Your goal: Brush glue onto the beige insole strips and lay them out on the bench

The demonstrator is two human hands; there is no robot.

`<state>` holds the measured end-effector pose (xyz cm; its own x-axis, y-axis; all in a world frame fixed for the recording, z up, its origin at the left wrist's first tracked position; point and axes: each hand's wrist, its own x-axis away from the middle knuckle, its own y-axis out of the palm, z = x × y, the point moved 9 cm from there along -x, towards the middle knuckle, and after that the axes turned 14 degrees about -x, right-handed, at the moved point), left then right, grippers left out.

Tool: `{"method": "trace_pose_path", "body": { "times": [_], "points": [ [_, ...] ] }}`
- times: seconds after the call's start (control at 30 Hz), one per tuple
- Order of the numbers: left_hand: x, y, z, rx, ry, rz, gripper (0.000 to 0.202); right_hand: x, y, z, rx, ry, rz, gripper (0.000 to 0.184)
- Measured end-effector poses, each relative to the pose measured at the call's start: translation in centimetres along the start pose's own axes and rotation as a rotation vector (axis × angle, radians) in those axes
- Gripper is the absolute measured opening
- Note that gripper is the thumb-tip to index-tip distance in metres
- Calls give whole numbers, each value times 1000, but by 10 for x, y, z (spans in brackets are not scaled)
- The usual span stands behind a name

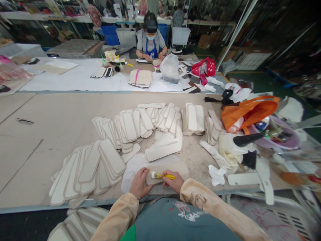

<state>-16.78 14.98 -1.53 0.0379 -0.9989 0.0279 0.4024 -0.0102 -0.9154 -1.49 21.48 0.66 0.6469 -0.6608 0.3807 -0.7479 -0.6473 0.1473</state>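
My right hand (175,182) is closed round the yellow handle of a small brush (170,176). The brush's pale bristles rest on the left part of a long beige panel (178,168) with rounded corners. At that panel's left end, my left hand (139,183) grips the edge, thumb and fingers against it. Beneath the panel lies a whitish sheet (130,170). Just beyond it sits a small stack of similar pale panels (163,149). A large fanned pile of panels (89,167) spreads out to the left of my left hand.
More panels stand in stacks (192,118) farther back. On the right are a white container with a black-handled tool (247,139), crumpled paper (217,175), an orange bag (247,112) and a purple basin (288,134). A co-worker (150,40) sits across the far table.
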Motion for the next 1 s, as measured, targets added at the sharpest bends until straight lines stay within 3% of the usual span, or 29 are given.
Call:
{"method": "trace_pose_path", "body": {
  "times": [0.17, 0.4, 0.5, 0.6, 0.77, 0.83, 0.9, 1.0],
  "points": [
    [0, -1, -1, -14, 0, 19, 67, 11, -42, 1, 7, 3, 173, 18],
    [1, 1, -4, -9, -13, 19, 66, 48, -124, -12, 60, 16, 423, 24],
    [2, 2, -6, -4, -14, 20, 67, 62, -142, -21, 79, -6, 506, 26],
    [2, 2, -7, 7, -21, 21, 68, 61, -121, -28, 11, -37, 431, 24],
    [-1, 1, -6, -3, -27, 9, 68, 31, -31, -22, -62, 3, 96, 17],
    [-1, 1, -4, -13, -20, -2, 68, 19, -5, -13, -55, 44, 1, 17],
    [-1, 2, -4, -21, -12, -8, 68, 10, 7, -4, -42, 76, -42, 18],
    [-1, 2, -4, -27, -3, -5, 67, 7, -2, 5, -3, 86, -17, 18]
  ]
}}
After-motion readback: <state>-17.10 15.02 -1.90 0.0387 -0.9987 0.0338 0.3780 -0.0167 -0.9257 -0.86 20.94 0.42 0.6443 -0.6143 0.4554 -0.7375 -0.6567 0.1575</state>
